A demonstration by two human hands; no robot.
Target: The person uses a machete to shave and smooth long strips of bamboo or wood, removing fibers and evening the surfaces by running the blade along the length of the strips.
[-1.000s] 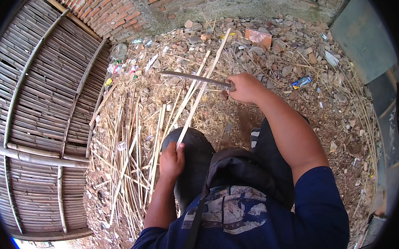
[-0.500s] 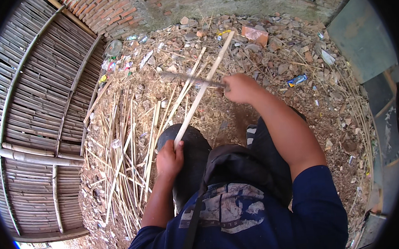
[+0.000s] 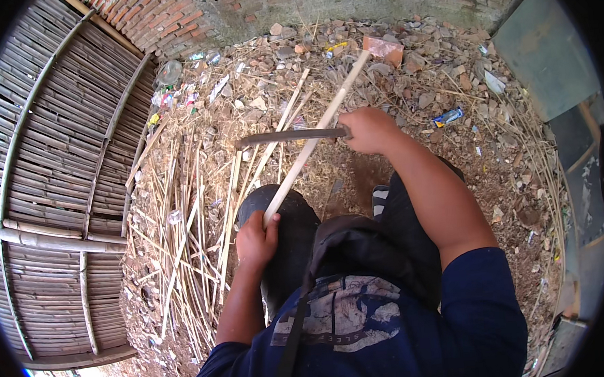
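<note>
- Bamboo strip (image 3: pixel 301 164), pale, smooth and straight, pinched in the left hand (image 3: pixel 257 238).
- Dark, gently curved blade (image 3: pixel 275 137) crossing it, right hand (image 3: pixel 371 130) with fingers curled round one end.

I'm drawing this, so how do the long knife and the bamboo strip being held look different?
The long knife is dark; the bamboo strip is pale. The knife looks shorter than the strip. The knife lies nearly level in the picture; the strip slants up to the right. The right grip holds the knife; the left grip holds the strip. Both are narrow.
</note>
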